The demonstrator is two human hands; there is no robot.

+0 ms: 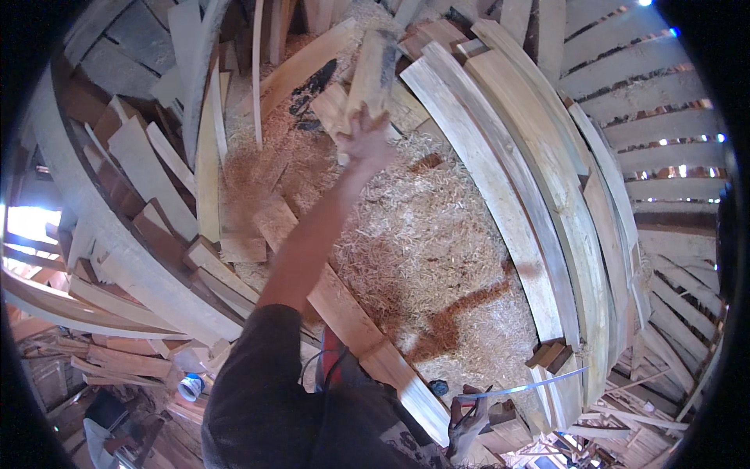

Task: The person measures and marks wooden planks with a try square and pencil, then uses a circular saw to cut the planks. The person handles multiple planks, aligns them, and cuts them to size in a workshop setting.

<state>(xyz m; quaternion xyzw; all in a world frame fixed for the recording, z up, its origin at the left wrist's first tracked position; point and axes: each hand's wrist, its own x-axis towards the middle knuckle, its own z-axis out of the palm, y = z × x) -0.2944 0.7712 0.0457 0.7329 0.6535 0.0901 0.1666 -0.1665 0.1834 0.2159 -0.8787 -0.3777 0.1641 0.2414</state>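
Note:
My left hand (366, 142) reaches far forward over the shavings, slightly blurred. Its fingers are spread at the near end of a short pale wooden board (373, 72); whether they grip it I cannot tell. Low on the right, my right hand (467, 422) is closed around one end of a thin bluish strip (531, 385) that looks like a measuring tape or ruler. That strip stretches rightward to the stacked planks. A small dark stick also shows by these fingers. Between my arms a long plank (351, 314) runs diagonally, its near end close to my right hand.
Long curved-looking planks (539, 156) lie stacked along the right. Wood shavings (437, 234) cover the middle ground. Many boards (148, 160) lean and pile up on the left. A slatted wall (641, 117) stands at the far right. A white-and-blue cup-like object (190, 387) sits lower left.

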